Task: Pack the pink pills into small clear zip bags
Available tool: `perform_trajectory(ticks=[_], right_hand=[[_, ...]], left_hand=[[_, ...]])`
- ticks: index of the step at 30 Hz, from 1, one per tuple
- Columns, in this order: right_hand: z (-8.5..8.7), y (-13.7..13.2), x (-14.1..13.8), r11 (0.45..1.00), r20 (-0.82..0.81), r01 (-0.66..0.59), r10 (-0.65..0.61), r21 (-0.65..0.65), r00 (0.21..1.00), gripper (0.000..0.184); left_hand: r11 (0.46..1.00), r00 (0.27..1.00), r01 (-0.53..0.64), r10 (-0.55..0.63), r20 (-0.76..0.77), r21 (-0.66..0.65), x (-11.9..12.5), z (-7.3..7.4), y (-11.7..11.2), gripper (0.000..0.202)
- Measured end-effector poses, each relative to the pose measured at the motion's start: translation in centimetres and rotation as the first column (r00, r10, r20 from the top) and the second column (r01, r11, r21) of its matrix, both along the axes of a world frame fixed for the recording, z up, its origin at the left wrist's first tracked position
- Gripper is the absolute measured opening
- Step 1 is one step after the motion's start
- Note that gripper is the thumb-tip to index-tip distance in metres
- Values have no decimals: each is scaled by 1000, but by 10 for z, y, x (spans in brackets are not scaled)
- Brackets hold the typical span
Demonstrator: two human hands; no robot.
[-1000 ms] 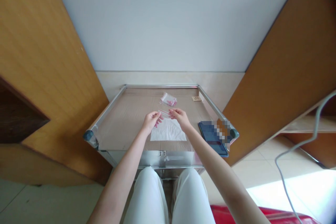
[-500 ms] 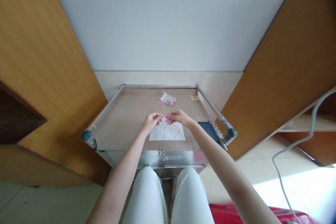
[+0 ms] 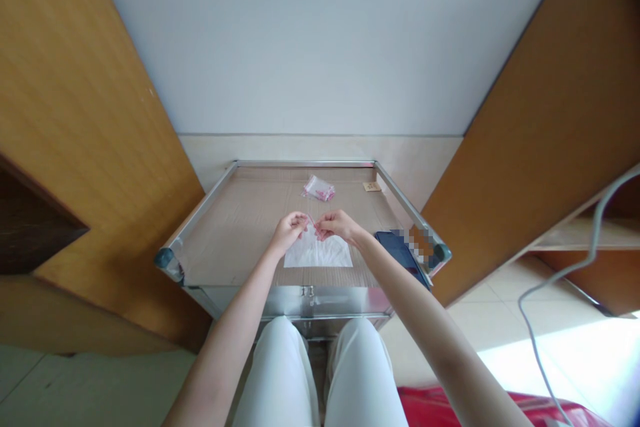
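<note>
Over a white sheet [image 3: 318, 255], my left hand [image 3: 290, 229] and my right hand [image 3: 336, 225] are close together with their fingertips pinched. Between them shows a thin, clear-looking piece with a pink line [image 3: 311, 219]. It is too small to make out fully, and the fingers cover part of it. Both hands appear to grip it, one at each side. Just beyond the hands lies a small pile of clear plastic bags with pink edges [image 3: 319, 188].
The cart top [image 3: 220, 240] is brown cardboard inside a metal rail [image 3: 305, 163]. At its right are a small tan card [image 3: 371, 187] and a dark flat device [image 3: 400, 253], partly blurred out. Wooden panels flank the cart. A grey cable [image 3: 560, 273] hangs at right.
My hands stay over the sheet, with only slight shifts of the fingers. The right hand's fingers tilt a little, and the pink line now slants more steeply.
</note>
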State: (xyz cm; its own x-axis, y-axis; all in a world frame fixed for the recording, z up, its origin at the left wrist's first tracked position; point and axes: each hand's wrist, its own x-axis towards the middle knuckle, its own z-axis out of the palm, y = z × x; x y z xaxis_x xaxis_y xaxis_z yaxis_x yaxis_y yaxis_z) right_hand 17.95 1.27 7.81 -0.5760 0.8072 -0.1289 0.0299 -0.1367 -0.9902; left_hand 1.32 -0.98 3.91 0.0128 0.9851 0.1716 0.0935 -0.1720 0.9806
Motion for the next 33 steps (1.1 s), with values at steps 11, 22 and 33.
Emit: perform_trajectory(ticks=[11,22,33], right_hand=[[-13,4,-10,994,36,52,-56,96,998,18],[-24,0,-17,968,48,144,-157,207,986,4],[-14,1,-12,903,322,168,-307,395,896,6]], left_hand=[[969,974,37,19,-226,243,2,9,-5,24],[962,913,30,84,-399,271,7,14,1,18],[995,896,-37,74,-439,91,3,22,-2,22]])
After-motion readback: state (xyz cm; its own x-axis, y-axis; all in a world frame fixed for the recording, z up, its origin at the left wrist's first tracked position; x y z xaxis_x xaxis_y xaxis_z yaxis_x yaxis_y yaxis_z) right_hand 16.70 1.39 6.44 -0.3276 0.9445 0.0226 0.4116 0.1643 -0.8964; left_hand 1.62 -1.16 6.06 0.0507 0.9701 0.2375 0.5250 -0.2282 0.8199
